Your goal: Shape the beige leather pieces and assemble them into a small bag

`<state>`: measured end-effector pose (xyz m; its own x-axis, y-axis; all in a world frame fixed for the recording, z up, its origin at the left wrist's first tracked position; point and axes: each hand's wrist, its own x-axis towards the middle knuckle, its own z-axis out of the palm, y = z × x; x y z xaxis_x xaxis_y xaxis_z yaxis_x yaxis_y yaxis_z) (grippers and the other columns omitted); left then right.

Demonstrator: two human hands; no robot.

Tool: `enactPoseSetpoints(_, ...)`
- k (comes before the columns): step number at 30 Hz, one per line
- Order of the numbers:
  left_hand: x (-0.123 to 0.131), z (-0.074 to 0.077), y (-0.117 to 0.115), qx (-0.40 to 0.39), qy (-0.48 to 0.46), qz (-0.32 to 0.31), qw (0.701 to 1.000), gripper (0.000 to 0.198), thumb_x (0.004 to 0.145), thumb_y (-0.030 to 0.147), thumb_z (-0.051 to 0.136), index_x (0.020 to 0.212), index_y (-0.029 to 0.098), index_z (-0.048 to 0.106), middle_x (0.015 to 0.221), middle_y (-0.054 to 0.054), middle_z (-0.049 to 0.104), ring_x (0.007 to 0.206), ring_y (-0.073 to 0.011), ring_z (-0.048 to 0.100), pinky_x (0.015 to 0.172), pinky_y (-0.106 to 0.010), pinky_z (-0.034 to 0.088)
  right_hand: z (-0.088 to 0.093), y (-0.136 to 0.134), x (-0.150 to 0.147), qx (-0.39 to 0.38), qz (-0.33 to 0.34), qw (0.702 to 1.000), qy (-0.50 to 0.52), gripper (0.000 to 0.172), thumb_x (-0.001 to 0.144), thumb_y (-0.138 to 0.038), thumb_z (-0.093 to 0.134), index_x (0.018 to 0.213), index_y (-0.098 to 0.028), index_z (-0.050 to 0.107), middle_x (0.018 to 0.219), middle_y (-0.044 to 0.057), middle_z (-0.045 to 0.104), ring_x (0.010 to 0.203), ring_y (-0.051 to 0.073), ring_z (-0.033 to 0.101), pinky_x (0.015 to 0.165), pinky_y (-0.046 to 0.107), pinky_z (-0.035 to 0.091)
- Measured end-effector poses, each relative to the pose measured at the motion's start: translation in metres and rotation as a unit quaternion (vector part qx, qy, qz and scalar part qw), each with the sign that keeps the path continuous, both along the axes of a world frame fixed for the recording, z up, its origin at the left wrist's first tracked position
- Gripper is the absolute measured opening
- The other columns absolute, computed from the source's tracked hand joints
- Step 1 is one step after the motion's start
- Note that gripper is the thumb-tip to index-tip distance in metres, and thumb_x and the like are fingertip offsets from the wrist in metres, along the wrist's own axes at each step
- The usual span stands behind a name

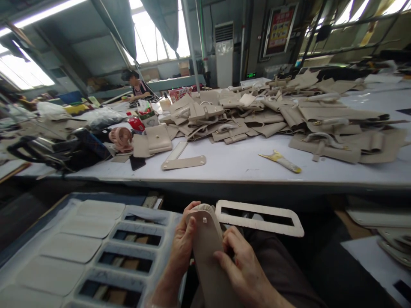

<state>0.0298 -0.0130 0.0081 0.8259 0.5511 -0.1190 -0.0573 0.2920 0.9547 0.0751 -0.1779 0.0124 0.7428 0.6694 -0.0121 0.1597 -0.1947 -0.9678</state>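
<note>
Between my hands, over my lap, is a long beige leather-like panel [208,252] with a rounded top end and a small pale metal fitting near it. My left hand [183,244] grips its left edge near the top, thumb on the front face. My right hand [240,261] pinches the right edge lower down, its thumb on the front and its fingers behind. Just behind the panel, a white frame-shaped piece [257,214] with a long slot sticks out to the right; what supports it is hidden. Gathered pale material [205,208] shows behind the panel's top.
A white table [224,167] crosses ahead, with a heap of beige bag parts [250,115], a yellow-handled tool [281,161], two strip pieces [183,162] and a pink fan [121,139]. On my left, a board [112,244] bears slotted frames and flat panels [70,248]. A person [138,87] sits far off.
</note>
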Motion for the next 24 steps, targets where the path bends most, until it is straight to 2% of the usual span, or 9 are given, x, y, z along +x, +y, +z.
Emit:
enactPoseSetpoints(4,-0.002,-0.007,0.003,0.023,-0.020,-0.030,0.999,0.057,0.084,0.060,0.065,0.127,0.022,0.061,0.127,-0.010,0.062,0.097,-0.0224,0.065,0.077,-0.025,0.054,0.003,-0.003,0.000,0.013,0.008,0.999,0.033,0.020,0.089,-0.027,0.052,0.073,-0.021,0.041,0.085,0.001,0.049,0.080,0.016,0.048,0.072,0.031,0.040)
enactPoseSetpoints(10,-0.004,-0.013,0.006,0.024,-0.022,-0.057,0.998,0.049,0.088,0.049,0.066,0.130,0.025,0.057,0.132,-0.009,0.058,0.101,-0.0220,0.062,0.077,-0.026,0.054,-0.002,-0.003,0.000,0.005,-0.005,0.998,0.061,0.027,0.090,-0.037,0.053,0.072,-0.021,0.041,0.081,0.001,0.048,0.074,0.016,0.046,0.065,0.031,0.038)
enactPoseSetpoints(13,-0.002,-0.011,0.003,0.052,-0.012,-0.045,0.998,0.046,0.089,0.049,0.065,0.126,0.023,0.058,0.127,-0.008,0.060,0.101,-0.0219,0.062,0.078,-0.027,0.053,-0.008,-0.002,-0.002,-0.006,-0.018,0.998,0.060,0.028,0.091,-0.039,0.052,0.073,-0.021,0.043,0.080,0.001,0.049,0.072,0.016,0.046,0.062,0.030,0.037)
enactPoseSetpoints(16,0.000,-0.009,-0.001,0.048,-0.018,-0.034,0.998,0.046,0.089,0.050,0.064,0.125,0.022,0.055,0.117,-0.007,0.064,0.094,-0.0198,0.062,0.076,-0.026,0.053,-0.007,-0.001,0.000,-0.019,-0.018,0.999,0.032,0.025,0.092,-0.036,0.052,0.073,-0.021,0.046,0.080,0.000,0.049,0.072,0.016,0.046,0.063,0.030,0.039)
enactPoseSetpoints(18,0.001,-0.008,-0.002,0.045,-0.026,-0.038,0.998,0.048,0.090,0.052,0.061,0.127,0.023,0.052,0.114,-0.006,0.065,0.093,-0.0196,0.063,0.076,-0.026,0.052,-0.002,0.001,0.005,-0.020,-0.007,1.000,0.007,0.015,0.091,-0.033,0.056,0.082,-0.020,0.054,0.085,0.001,0.052,0.077,0.016,0.049,0.068,0.030,0.042)
enactPoseSetpoints(20,0.001,-0.008,-0.001,0.061,-0.041,-0.050,0.996,0.050,0.091,0.056,0.058,0.127,0.022,0.054,0.120,-0.008,0.063,0.097,-0.0215,0.063,0.081,-0.029,0.052,0.007,0.005,0.011,-0.009,0.000,1.000,-0.029,0.010,0.086,-0.029,0.063,0.092,-0.021,0.062,0.096,0.003,0.056,0.090,0.018,0.053,0.078,0.031,0.045)
enactPoseSetpoints(22,0.001,-0.008,0.000,0.073,-0.065,-0.060,0.993,0.054,0.092,0.066,0.048,0.115,0.019,0.062,0.131,-0.010,0.056,0.105,-0.0249,0.060,0.089,-0.033,0.051,0.014,0.009,0.015,0.012,-0.004,0.998,-0.068,0.009,0.083,-0.026,0.068,0.091,-0.022,0.067,0.108,0.005,0.057,0.106,0.022,0.053,0.093,0.035,0.044)
enactPoseSetpoints(24,0.000,-0.009,0.002,0.062,-0.089,-0.058,0.992,0.068,0.092,0.074,0.029,0.095,0.018,0.067,0.138,-0.010,0.049,0.114,-0.0283,0.056,0.098,-0.038,0.047,0.018,0.010,0.014,0.035,0.003,0.995,-0.093,0.004,0.083,-0.026,0.068,0.081,-0.022,0.067,0.116,0.006,0.060,0.121,0.026,0.049,0.105,0.041,0.039)
